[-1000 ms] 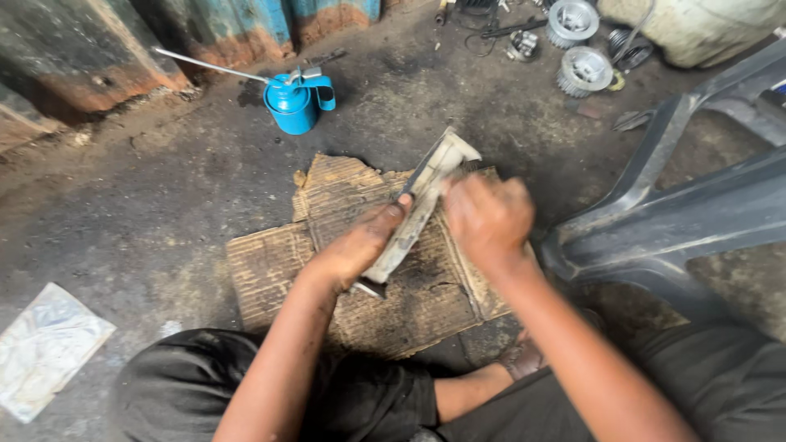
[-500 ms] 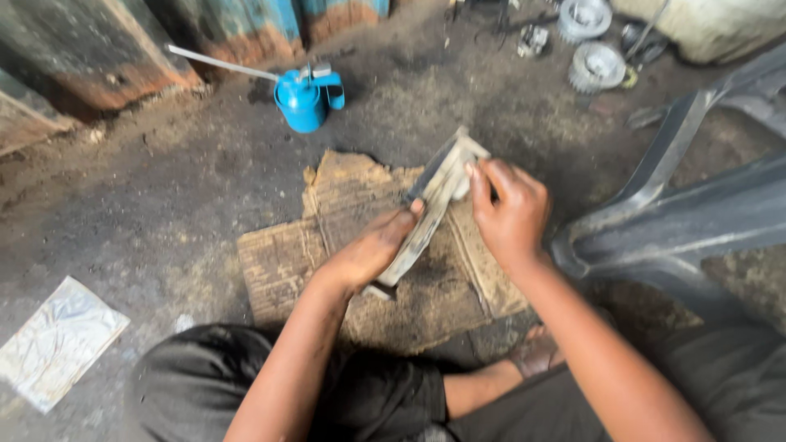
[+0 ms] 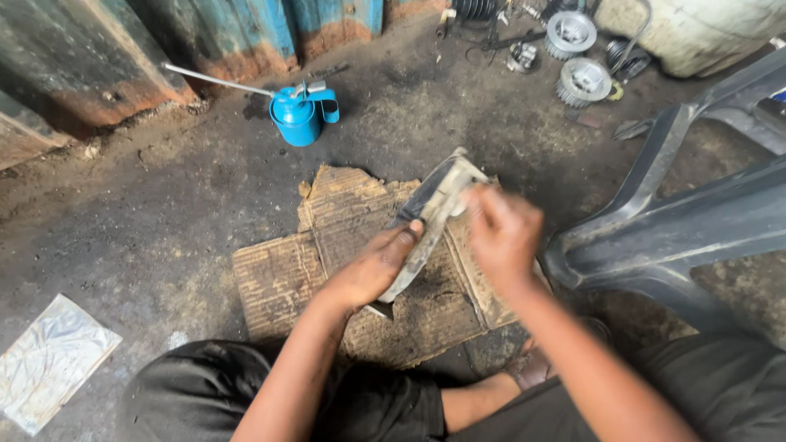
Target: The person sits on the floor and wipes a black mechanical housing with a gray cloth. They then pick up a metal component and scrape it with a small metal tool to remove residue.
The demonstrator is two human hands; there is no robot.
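In the middle of the frame, on a torn sheet of cardboard [image 3: 327, 262] spread over the dirty floor, a long curved metal part [image 3: 426, 225] lay tilted, its far end lifted toward the upper right. The left hand [image 3: 372, 270] was closed over the part's lower half, thumb along its edge, pinning it down. The right hand [image 3: 501, 233] was curled over the upper end; it was blurred, so whether it pinched a small tool or cloth I could not tell. The part could slip sideways if the left hand's hold loosened, since its surface looked worn and grimy (perhaps oily), and fingers might scrape on its edge. A blue oil can [image 3: 299, 115] stood well apart at upper left, gears [image 3: 583, 80] at upper right.
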